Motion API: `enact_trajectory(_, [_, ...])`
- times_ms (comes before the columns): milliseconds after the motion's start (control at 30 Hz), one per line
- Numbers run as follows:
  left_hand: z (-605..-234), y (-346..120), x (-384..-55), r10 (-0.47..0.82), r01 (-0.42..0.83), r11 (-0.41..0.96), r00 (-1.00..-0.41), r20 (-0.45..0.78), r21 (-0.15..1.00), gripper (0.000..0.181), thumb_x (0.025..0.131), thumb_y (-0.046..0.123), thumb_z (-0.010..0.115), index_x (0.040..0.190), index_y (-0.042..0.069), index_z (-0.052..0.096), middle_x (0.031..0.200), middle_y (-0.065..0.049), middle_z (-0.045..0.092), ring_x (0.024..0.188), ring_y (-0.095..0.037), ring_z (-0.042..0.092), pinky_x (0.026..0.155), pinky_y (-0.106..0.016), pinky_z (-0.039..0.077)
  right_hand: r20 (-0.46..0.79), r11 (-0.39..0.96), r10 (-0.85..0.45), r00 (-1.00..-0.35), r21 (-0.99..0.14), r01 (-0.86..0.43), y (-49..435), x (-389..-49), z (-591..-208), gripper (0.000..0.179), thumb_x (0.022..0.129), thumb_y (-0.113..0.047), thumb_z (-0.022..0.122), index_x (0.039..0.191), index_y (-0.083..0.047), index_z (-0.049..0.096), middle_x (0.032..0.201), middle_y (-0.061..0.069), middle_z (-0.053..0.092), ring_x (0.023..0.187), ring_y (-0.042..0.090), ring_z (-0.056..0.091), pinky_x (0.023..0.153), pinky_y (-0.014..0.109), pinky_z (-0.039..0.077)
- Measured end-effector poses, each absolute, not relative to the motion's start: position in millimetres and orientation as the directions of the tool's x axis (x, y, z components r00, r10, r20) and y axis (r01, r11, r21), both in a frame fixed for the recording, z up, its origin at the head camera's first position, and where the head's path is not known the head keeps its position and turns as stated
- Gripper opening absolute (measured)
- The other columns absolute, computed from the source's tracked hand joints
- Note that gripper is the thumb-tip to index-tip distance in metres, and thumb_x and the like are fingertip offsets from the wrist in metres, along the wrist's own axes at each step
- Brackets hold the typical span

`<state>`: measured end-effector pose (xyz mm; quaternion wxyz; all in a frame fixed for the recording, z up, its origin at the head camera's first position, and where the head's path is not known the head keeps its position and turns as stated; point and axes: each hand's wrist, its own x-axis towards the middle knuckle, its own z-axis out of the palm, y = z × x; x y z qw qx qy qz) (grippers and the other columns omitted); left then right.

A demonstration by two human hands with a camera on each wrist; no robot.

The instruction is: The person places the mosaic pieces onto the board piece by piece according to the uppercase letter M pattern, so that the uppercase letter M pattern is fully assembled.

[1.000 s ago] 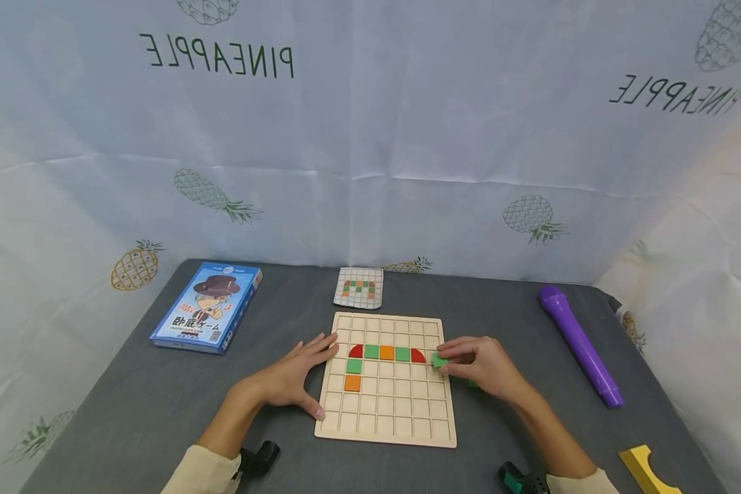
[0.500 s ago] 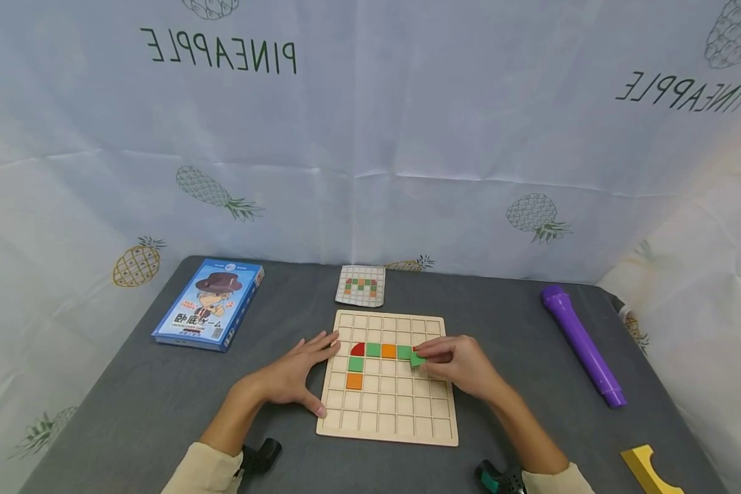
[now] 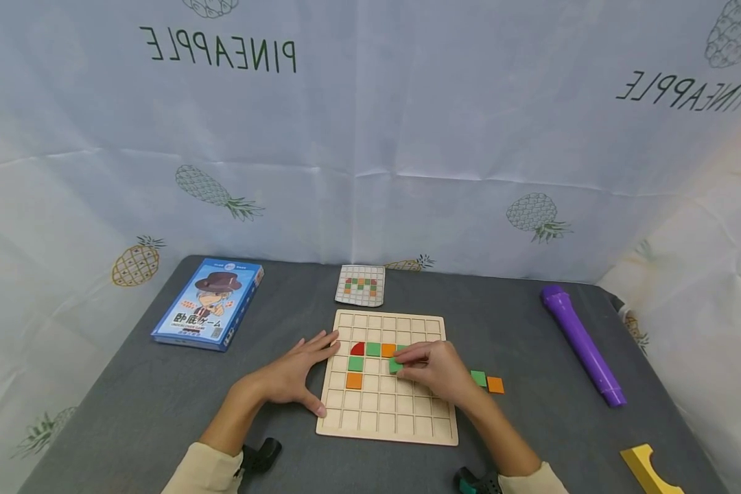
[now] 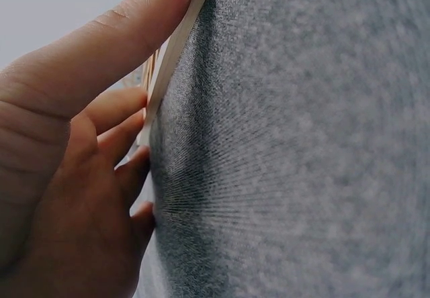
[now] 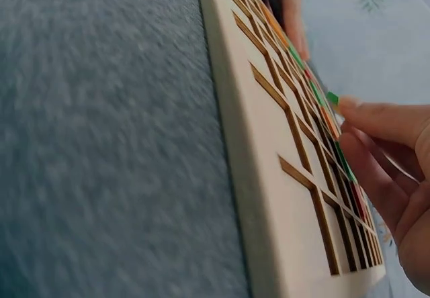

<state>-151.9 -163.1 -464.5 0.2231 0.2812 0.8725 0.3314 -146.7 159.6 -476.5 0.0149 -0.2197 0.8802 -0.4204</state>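
Observation:
A wooden grid board (image 3: 383,418) lies on the dark grey table. My left hand (image 3: 284,377) rests spread along its left edge, thumb and fingertips touching the rim. Between thumb and fingers my right hand (image 3: 438,370) pinches a green square tile (image 3: 395,366), just below the board's tile row; the right wrist view shows this tile (image 5: 332,98) raised off the grid. Set in the board are a red rounded tile (image 3: 358,349), a green tile (image 3: 373,350), an orange tile (image 3: 388,350) and, beneath the red one, another green tile (image 3: 355,363) and an orange tile (image 3: 354,381). My right hand covers the row's right end.
Behind the board lies a pattern card (image 3: 360,285). A loose green tile (image 3: 478,378) and orange tile (image 3: 495,385) lie right of it. A blue game box (image 3: 208,305) is at left; a purple stick (image 3: 583,346) and yellow arched block (image 3: 648,470) are at right.
My right hand has moved left over the board with the green tile, from its right edge to the middle. Loose tiles at the right have come into view. The left hand stays put.

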Motion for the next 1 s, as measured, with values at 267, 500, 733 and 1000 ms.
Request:
enact_trajectory(267, [-465.1, -163.6, -152.0, 0.637, 0.337, 0.622, -0.743, -0.206, 0.707, 0.117, 0.069, 0.035, 0.094, 0.161, 0.004, 0.029, 0.173, -0.014, 0.014, 0.161, -0.042, 0.006, 0.126, -0.069, 0.002, 0.156, 0.567, -0.398, -0.904, -0.733, -0.376, 150.1, -147.6, -481.7, 0.014, 0.082, -0.017, 0.086, 0.095, -0.016, 0.084, 0.106, -0.003, 0.078, 0.102, 0.018, 0.074, 0.086, 0.023, 0.060])
enact_trajectory(500, [-466.0, -163.8, -152.7, 0.639, 0.333, 0.616, -0.741, -0.206, 0.713, 0.117, 0.069, 0.036, 0.094, 0.161, 0.004, 0.029, 0.173, -0.014, 0.014, 0.161, -0.042, 0.006, 0.126, -0.070, 0.002, 0.170, 0.564, -0.415, -0.894, -0.723, -0.399, 148.9, -148.2, -483.3, 0.013, 0.081, -0.016, 0.086, 0.095, -0.016, 0.084, 0.103, -0.004, 0.078, 0.096, 0.015, 0.073, 0.082, 0.023, 0.060])
enact_trajectory(733, [-466.1, -163.7, -152.3, 0.640, 0.337, 0.620, -0.740, -0.208, 0.709, 0.117, 0.069, 0.036, 0.094, 0.161, 0.004, 0.029, 0.174, -0.014, 0.013, 0.161, -0.042, 0.006, 0.126, -0.069, 0.002, 0.158, 0.577, -0.417, -0.895, -0.715, -0.395, 147.4, -149.0, -483.4, 0.013, 0.082, -0.017, 0.086, 0.095, -0.018, 0.084, 0.103, -0.006, 0.077, 0.097, 0.013, 0.072, 0.085, 0.023, 0.060])
enact_trajectory(1000, [-465.7, -163.0, -153.3, 0.634, 0.338, 0.631, -0.744, -0.212, 0.698, 0.118, 0.069, 0.037, 0.094, 0.161, 0.004, 0.029, 0.174, -0.013, 0.013, 0.161, -0.041, 0.006, 0.126, -0.069, 0.002, 0.160, 0.567, -0.425, -0.891, -0.720, -0.400, 143.4, -148.5, -479.4, 0.013, 0.081, -0.014, 0.086, 0.094, -0.014, 0.083, 0.102, -0.004, 0.075, 0.096, 0.015, 0.070, 0.082, 0.022, 0.059])
